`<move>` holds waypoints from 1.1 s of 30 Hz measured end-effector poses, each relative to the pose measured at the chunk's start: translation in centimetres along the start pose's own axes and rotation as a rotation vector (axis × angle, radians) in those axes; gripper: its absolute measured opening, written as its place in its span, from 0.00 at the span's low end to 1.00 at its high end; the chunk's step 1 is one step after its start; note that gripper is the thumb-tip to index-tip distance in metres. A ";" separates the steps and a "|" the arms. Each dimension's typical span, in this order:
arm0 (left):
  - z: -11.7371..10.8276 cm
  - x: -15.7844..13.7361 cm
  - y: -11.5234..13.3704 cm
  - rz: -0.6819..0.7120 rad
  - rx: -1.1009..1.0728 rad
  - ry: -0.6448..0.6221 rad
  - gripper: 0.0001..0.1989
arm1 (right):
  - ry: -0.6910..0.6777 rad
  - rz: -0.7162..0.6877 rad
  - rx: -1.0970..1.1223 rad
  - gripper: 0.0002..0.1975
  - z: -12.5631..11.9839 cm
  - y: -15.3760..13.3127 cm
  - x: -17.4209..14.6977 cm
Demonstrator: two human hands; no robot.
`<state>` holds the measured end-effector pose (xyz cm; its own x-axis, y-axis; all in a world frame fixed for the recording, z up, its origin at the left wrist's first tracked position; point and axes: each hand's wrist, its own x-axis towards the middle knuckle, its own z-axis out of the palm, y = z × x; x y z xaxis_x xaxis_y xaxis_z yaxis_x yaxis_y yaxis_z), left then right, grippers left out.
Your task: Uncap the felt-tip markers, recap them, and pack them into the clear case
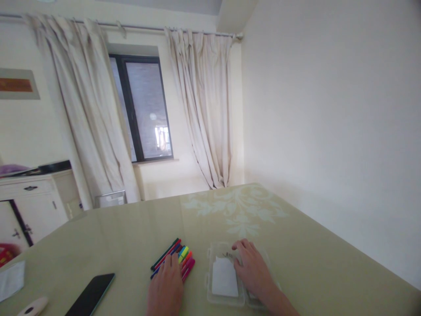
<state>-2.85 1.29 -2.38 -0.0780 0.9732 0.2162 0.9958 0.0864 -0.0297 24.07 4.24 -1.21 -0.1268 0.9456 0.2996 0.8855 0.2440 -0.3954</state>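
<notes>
My left hand [167, 283] lies palm down over a bundle of coloured markers [188, 263], its fingers stretched across them and not wrapped round any that I can see. The caps point away from me, in green, red, blue, yellow, orange and pink. To the right is a clear plastic case [209, 281], spread open on the table, with a stack of white cards [225, 278] in its left half. My right hand [253, 265] reaches over the case's right half, fingers bent and thumb apart. Its palm and part of the case beneath are hidden.
A dark phone [92, 294] lies left of the markers on the green table [131, 237]. A white roll [33, 307] and a pale sheet [12, 281] are near the left edge. The wall [332, 114] runs along the table's right side.
</notes>
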 end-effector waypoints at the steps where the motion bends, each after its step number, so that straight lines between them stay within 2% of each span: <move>1: 0.2 0.1 -0.2 -0.001 0.012 0.014 0.23 | -0.004 -0.002 -0.001 0.19 0.1 0.2 0.0; 5: 0.6 0.3 -0.8 -0.004 0.019 0.081 0.22 | -0.022 0.033 -0.058 0.19 0.0 1.2 0.4; 14: 0.1 0.5 -1.3 0.009 0.048 0.089 0.20 | 0.002 0.178 -0.223 0.17 -1.0 4.2 1.5; 25: 0.3 0.5 -1.6 -0.027 0.083 0.131 0.18 | 0.053 0.236 -0.315 0.19 -0.9 5.9 1.7; 29: 0.3 0.8 -1.5 -0.007 -0.006 0.166 0.18 | 0.028 0.256 -0.358 0.21 -1.5 6.2 1.6; 33: -1.0 0.6 -0.9 0.113 -0.187 0.144 0.15 | 0.017 0.263 -0.393 0.21 -2.0 6.6 1.5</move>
<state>-3.77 1.60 -1.28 0.0283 0.9330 0.3586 0.9904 -0.0748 0.1162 30.63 6.85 -1.60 0.1286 0.9600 0.2488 0.9891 -0.1060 -0.1022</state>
